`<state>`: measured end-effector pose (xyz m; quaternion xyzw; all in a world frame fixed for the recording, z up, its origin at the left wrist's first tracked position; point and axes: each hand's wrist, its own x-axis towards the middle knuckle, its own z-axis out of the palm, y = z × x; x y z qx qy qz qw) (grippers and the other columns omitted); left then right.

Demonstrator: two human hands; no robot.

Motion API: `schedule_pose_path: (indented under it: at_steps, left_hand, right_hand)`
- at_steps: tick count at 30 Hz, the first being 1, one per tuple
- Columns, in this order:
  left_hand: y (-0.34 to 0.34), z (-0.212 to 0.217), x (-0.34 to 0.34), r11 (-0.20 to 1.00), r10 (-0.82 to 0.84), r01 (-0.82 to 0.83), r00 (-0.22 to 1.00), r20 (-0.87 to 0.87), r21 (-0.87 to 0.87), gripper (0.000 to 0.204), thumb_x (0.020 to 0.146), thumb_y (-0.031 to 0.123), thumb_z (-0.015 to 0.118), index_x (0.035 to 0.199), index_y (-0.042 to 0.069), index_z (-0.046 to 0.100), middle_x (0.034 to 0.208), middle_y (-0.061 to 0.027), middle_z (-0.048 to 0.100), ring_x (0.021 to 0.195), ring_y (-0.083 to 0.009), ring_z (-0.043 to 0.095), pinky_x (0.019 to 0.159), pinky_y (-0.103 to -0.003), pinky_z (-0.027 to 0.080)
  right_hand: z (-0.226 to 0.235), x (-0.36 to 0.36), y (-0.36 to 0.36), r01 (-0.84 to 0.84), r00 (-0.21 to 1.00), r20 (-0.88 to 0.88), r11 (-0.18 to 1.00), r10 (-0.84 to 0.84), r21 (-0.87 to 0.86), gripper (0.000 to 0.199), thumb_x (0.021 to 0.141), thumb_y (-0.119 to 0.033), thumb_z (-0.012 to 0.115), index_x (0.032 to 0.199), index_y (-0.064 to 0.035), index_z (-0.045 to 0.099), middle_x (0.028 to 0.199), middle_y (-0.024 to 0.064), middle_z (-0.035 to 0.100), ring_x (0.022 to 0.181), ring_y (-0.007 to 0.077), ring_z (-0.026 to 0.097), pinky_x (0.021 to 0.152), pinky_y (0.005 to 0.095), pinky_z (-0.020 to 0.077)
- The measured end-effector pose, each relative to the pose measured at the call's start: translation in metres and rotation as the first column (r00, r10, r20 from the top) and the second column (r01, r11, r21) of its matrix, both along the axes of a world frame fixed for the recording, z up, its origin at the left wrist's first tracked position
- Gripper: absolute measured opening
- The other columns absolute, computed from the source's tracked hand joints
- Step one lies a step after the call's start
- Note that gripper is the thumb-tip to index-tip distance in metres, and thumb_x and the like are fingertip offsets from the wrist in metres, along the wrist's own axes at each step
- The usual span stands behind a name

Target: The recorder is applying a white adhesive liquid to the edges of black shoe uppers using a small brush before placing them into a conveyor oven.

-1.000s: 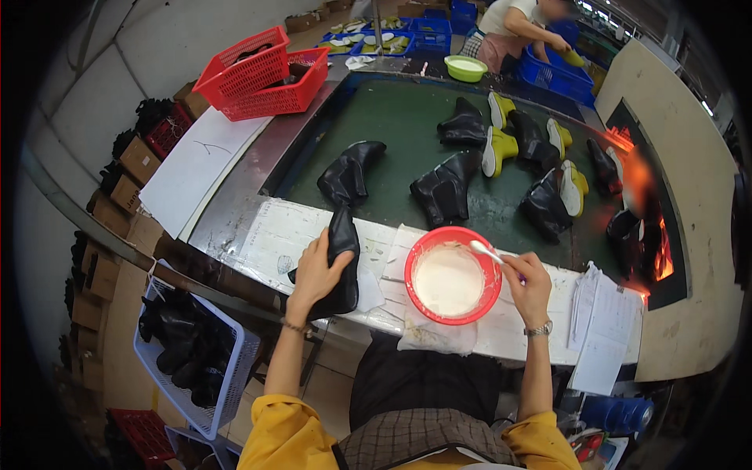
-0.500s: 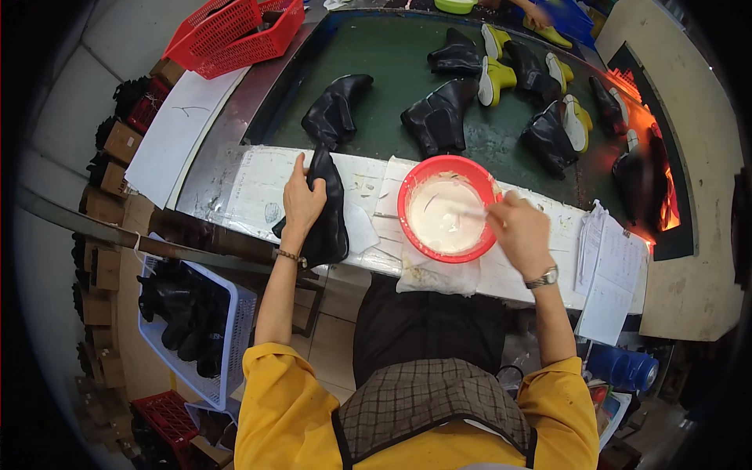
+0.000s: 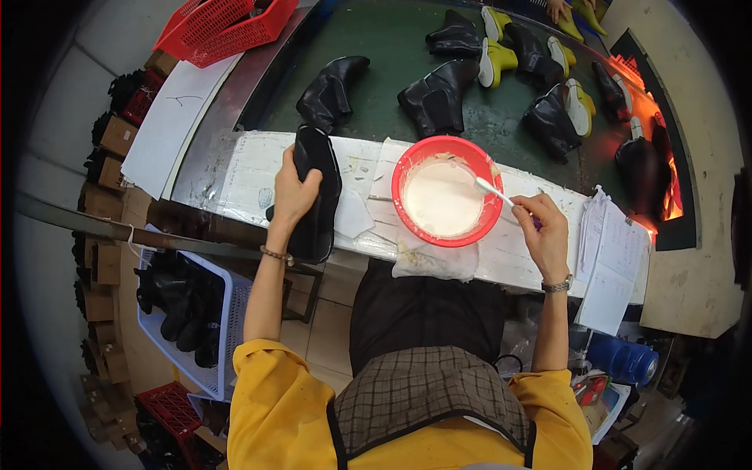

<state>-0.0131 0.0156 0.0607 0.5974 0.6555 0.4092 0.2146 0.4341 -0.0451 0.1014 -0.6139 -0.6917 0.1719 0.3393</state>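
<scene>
My left hand (image 3: 291,194) is closed around a black boot (image 3: 322,205) at the left of the white-covered work ledge, the boot's flat sole turned up toward me. In my right hand (image 3: 546,239) is a thin brush (image 3: 493,189) with a white tip and what looks like a purple handle end. Its tip lies over the right rim of a red bowl (image 3: 403,210), which is partly filled with a creamy white liquid (image 3: 442,196). A white cloth (image 3: 435,260) sits under the bowl's near side.
Black boots (image 3: 433,98) and yellow-green shoe forms (image 3: 496,63) stand on a green conveyor (image 3: 368,110) beyond the ledge. A glowing orange heater opening (image 3: 670,196) is at right. Papers (image 3: 611,262) hang nearby. A blue basket (image 3: 223,329) holds black boots; another person's hand (image 3: 558,9) shows far right.
The boot in my left hand has rolled so its sole shows more. My right hand has drawn the brush out of the liquid to the bowl's right rim.
</scene>
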Motion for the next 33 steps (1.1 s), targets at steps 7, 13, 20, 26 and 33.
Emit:
schedule_pose_path:
  at_steps: [7, 13, 20, 26, 33]
  left_hand:
    - [-0.036, 0.098, 0.05, 0.806, -0.28, 0.43, 0.882, 0.378, -0.406, 0.036, 0.09, 0.013, 0.072, 0.119, -0.007, 0.069, 0.102, -0.0089, 0.076, 0.09, -0.0112, 0.069, 0.081, -0.028, 0.056]
    - [-0.045, 0.116, 0.092, 0.553, -0.413, 0.584, 0.812, 0.413, -0.594, 0.034, 0.082, 0.015, 0.083, 0.108, -0.005, 0.076, 0.091, -0.0074, 0.078, 0.081, -0.0116, 0.071, 0.078, -0.027, 0.056]
    - [-0.044, 0.11, 0.093, 0.723, -0.231, 0.528, 0.792, 0.566, -0.444, 0.027, 0.085, 0.013, 0.082, 0.104, -0.006, 0.077, 0.088, -0.0085, 0.077, 0.079, -0.0114, 0.072, 0.072, -0.024, 0.058]
    - [-0.036, 0.108, 0.089, 0.723, -0.254, 0.563, 0.756, 0.603, -0.4, 0.028, 0.086, 0.012, 0.082, 0.107, -0.005, 0.076, 0.092, -0.0087, 0.078, 0.078, -0.0126, 0.073, 0.073, -0.025, 0.059]
    - [-0.039, 0.106, 0.101, 0.531, -0.508, 0.672, 0.74, 0.44, -0.516, 0.035, 0.083, 0.018, 0.084, 0.11, -0.004, 0.076, 0.094, -0.0048, 0.078, 0.085, -0.0091, 0.069, 0.082, -0.026, 0.054]
  right_hand:
    - [0.002, -0.001, 0.013, -0.103, 0.962, -0.233, 0.979, 0.142, 0.175, 0.015, 0.087, -0.007, 0.079, 0.101, -0.0036, 0.078, 0.089, 0.0079, 0.067, 0.075, 0.021, 0.064, 0.067, 0.0327, 0.0497]
    - [0.04, -0.044, 0.038, -0.446, 0.881, -0.005, 0.835, 0.473, 0.321, 0.018, 0.082, -0.01, 0.083, 0.1, -0.0099, 0.081, 0.089, 0.0028, 0.066, 0.082, 0.0157, 0.06, 0.079, 0.031, 0.0419]
    - [0.022, -0.046, 0.027, -0.346, 0.93, 0.002, 0.876, 0.367, 0.336, 0.02, 0.078, -0.016, 0.087, 0.098, -0.0139, 0.083, 0.088, 0.0009, 0.066, 0.086, 0.0154, 0.058, 0.083, 0.0327, 0.0382]
    - [0.023, -0.045, 0.017, -0.356, 0.918, -0.095, 0.904, 0.386, 0.237, 0.018, 0.079, -0.014, 0.086, 0.098, -0.0134, 0.083, 0.087, 0.0, 0.065, 0.083, 0.0155, 0.056, 0.082, 0.0315, 0.0379]
    - [0.046, -0.06, 0.06, -0.499, 0.846, 0.037, 0.766, 0.532, 0.404, 0.016, 0.081, -0.014, 0.085, 0.097, -0.0127, 0.082, 0.089, -0.0001, 0.066, 0.081, 0.0139, 0.058, 0.078, 0.0286, 0.0396]
